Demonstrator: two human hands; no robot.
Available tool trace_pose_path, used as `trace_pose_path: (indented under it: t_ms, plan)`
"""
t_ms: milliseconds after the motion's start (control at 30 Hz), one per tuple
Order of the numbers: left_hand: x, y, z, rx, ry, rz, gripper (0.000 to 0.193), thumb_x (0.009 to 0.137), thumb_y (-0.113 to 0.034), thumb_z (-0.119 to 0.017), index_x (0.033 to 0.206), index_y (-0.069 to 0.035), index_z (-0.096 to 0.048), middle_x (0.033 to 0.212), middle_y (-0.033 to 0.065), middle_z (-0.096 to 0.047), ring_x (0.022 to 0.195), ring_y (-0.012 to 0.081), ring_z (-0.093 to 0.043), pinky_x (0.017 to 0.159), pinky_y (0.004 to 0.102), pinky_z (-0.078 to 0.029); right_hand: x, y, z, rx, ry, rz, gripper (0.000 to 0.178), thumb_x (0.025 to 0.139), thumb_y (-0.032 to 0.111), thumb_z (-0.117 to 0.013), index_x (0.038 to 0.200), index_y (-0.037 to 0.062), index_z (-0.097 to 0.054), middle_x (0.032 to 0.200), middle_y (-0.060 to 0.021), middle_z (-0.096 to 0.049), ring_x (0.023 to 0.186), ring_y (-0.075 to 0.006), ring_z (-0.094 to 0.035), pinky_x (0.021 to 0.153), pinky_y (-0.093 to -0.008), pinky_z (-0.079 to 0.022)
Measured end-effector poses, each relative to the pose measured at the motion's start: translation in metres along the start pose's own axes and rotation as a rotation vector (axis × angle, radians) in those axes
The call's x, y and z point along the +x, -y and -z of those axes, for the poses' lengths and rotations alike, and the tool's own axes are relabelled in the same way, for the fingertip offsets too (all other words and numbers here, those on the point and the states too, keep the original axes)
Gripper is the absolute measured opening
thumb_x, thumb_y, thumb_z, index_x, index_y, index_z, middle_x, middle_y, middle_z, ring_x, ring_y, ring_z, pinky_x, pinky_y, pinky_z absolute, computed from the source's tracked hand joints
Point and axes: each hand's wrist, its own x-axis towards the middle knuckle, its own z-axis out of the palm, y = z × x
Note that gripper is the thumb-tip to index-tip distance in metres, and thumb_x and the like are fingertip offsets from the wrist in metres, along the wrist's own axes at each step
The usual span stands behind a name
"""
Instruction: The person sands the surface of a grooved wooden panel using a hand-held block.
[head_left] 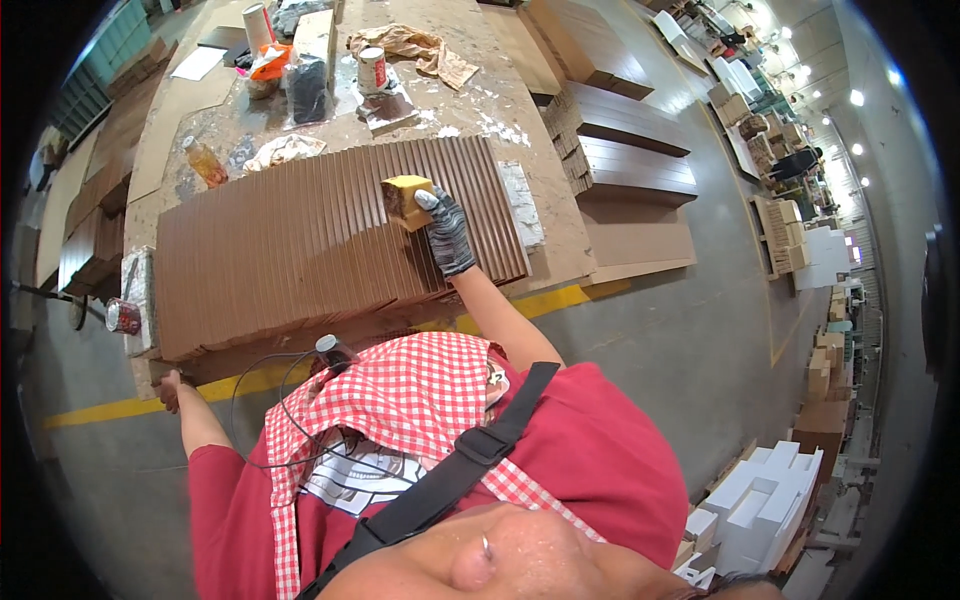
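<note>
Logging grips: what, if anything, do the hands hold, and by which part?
The gloved right hand holds a yellow and brown sponge-like block by its right end. Whether the left hand grips anything cannot be told.

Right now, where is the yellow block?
In the head view, the yellow block is in the gloved right hand, over the right part of the row of brown slats.

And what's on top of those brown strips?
A gloved right hand holds a brown-stained yellow block over the strips. The patch beneath is covered; contact can't be confirmed.
</note>
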Motion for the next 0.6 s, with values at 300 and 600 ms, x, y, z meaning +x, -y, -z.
trace_pose_path:
  t_ms: [300,600]
  plan:
    - [-0.042,-0.009,0.014,0.161,0.168,-0.101,0.065,0.062,-0.038,-0.069,0.103,0.009,-0.052,0.109,0.0249,-0.053,0.109,0.0374,-0.045,0.09,0.0476,-0.037,-0.003,-0.002,0.0,0.046,-0.041,0.007,0.038,0.082,0.029,-0.066,0.107,0.0024,-0.058,0.089,-0.0057,-0.062,0.079,-0.0136,-0.061,0.07,-0.0252,-0.052]
    - [0.006,-0.008,-0.022,0.206,0.276,-0.223,0.077,0.071,-0.049,-0.063,0.127,0.001,-0.046,0.136,0.0282,-0.032,0.127,0.0505,-0.025,0.1,0.0606,-0.028,0.044,-0.012,0.063,-0.303,-0.212,0.043,0.042,0.079,0.013,-0.067,0.116,0.0071,-0.049,0.103,-0.0083,-0.057,0.095,-0.0228,-0.057,0.084,-0.0342,-0.053]
